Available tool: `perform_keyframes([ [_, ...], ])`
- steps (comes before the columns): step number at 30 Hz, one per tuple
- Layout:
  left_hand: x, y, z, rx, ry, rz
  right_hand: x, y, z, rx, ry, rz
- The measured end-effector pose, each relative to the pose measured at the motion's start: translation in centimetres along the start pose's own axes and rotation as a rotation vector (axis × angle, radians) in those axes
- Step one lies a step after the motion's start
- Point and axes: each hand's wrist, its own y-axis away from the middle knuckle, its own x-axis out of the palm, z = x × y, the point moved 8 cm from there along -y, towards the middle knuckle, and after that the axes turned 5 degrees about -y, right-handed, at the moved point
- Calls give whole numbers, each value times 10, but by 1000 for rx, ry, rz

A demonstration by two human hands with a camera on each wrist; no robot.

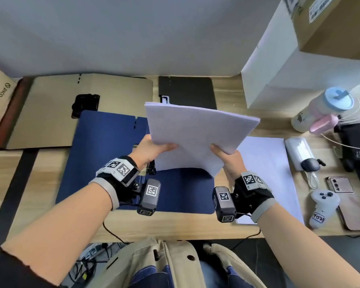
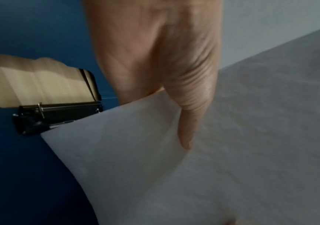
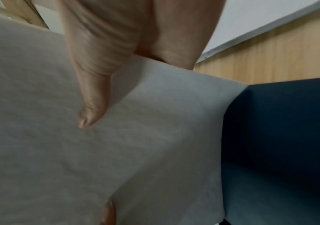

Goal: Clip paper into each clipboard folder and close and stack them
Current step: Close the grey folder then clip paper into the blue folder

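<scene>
Head view: my left hand (image 1: 149, 149) and right hand (image 1: 229, 161) each pinch the near edge of a sheaf of white paper (image 1: 197, 134), thumbs on top, fingers hidden beneath. The sheaf is raised and tilted above the open blue clipboard folder (image 1: 104, 146), which lies flat near the front edge of the tabletop (image 1: 158, 225) with nothing clipped in it that I can see. Toward the back edge lie an open tan folder (image 1: 75, 113), its black clip (image 1: 84, 104) bare, and a black folder (image 1: 187, 92), closed, with a white corner showing at its near edge. A further stack of white sheets (image 1: 272, 163) lies on the tabletop right of the blue folder.

Left wrist view: shows what the head view hides, the blue folder's black spring clip (image 2: 58, 115), just beside the paper's corner; whether they touch I cannot tell. My thumb lies on the sheet.

Right wrist view: thumb pressed on top of the paper, one fingertip (image 3: 108, 213) visible below its edge; blue folder beneath to the right.
</scene>
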Motion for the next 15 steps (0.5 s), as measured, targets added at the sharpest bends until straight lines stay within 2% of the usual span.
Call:
perform_keyframes([
  [4,-2,-7,3,3,-46,-16,-2,0,0,18,11,-7],
  [9,-8,-16,8,-37,20,-42,-3,4,-7,11,238,0],
  [13,-13,-29,12,-123,104,-2,-5,-2,-4,-40,368,-88],
  [15,-22,-34,21,-190,69,-21,-10,-8,-7,-36,410,-142],
])
